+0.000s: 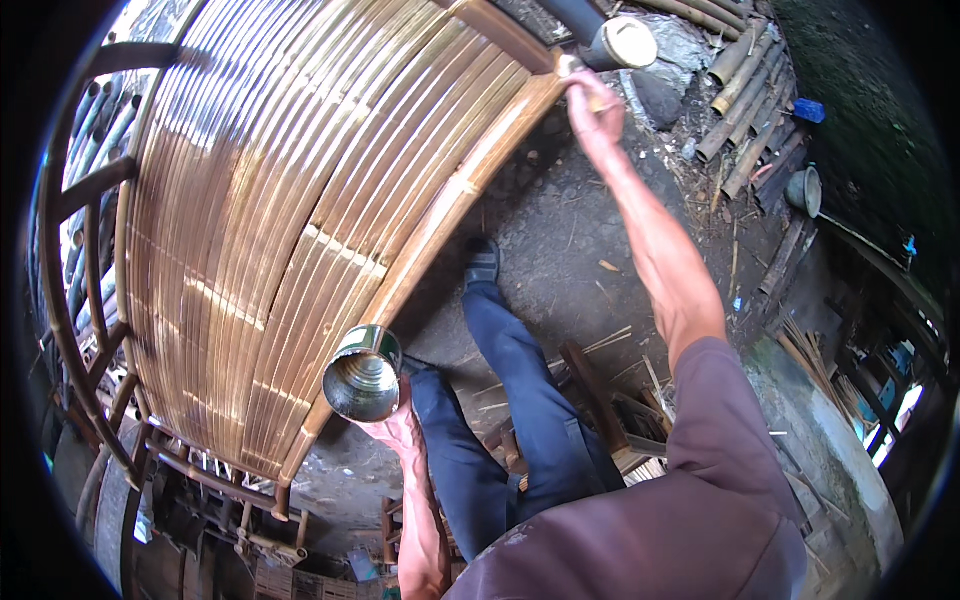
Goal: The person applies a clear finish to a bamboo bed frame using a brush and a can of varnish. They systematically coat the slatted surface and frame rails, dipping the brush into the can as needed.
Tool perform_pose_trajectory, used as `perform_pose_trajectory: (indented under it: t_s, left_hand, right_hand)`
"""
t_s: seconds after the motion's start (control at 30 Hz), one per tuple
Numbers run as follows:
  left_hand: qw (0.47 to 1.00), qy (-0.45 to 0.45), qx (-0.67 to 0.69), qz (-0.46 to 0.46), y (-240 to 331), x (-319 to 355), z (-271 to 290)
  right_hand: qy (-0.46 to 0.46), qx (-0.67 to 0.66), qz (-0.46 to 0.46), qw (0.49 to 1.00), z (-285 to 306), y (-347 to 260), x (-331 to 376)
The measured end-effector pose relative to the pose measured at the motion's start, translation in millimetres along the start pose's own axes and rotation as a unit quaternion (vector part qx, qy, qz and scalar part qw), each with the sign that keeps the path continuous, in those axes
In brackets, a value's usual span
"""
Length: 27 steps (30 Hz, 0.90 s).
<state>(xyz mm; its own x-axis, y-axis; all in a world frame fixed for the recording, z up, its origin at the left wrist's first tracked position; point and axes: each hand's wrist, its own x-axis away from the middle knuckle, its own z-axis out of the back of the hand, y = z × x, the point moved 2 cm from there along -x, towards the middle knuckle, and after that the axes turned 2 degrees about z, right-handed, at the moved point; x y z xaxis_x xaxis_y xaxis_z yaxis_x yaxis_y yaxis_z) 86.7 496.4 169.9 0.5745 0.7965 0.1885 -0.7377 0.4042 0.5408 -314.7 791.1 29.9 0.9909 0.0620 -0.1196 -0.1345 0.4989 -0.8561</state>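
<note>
A long bamboo bench (330,190) with a glossy slatted top stretches from upper right to lower left. At its front rail's lower end, my left hand (398,425) is closed around a green tin can (375,345). The can's open mouth faces up, showing a shiny metal inside with dark residue on the rim. Stretched far forward, my right hand (598,118) is closed on what looks like a small brush (570,66). Its pale tip is at the bench's far right corner, and my fingers partly hide it.
Past that corner is a thick dark pole (628,42) with a pale round end. Bamboo lengths (745,85) lie piled at the upper right, near a grey pot (803,190). My legs stand on the dark ground (590,240), with wooden pieces (595,390) beside them.
</note>
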Motion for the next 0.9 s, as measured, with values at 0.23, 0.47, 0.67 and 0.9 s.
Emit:
perform_pose_trajectory:
  t_s: [0.23, 0.47, 0.67, 0.9]
  left_hand:
    - [0.994, 0.014, -0.084, -0.068, 19.2, -7.1, -13.0]
    - [0.999, 0.028, 0.025, -0.003, 18.8, -3.4, -25.5]
    - [1.000, -0.006, -0.020, -0.005, 9.8, -1.3, -23.0]
    - [0.968, -0.022, 0.179, 0.173, -33.8, 23.0, 6.6]
  right_hand:
    - [-0.180, 0.007, 0.002, 0.984, -22.4, -5.9, 44.9]
    - [-0.059, 0.201, 0.044, 0.977, -13.8, 5.9, 4.1]
    - [-0.024, -0.023, -0.029, 0.999, -6.2, -16.4, 25.6]
    - [-0.291, -0.037, -0.004, 0.956, -80.7, -89.3, 117.9]
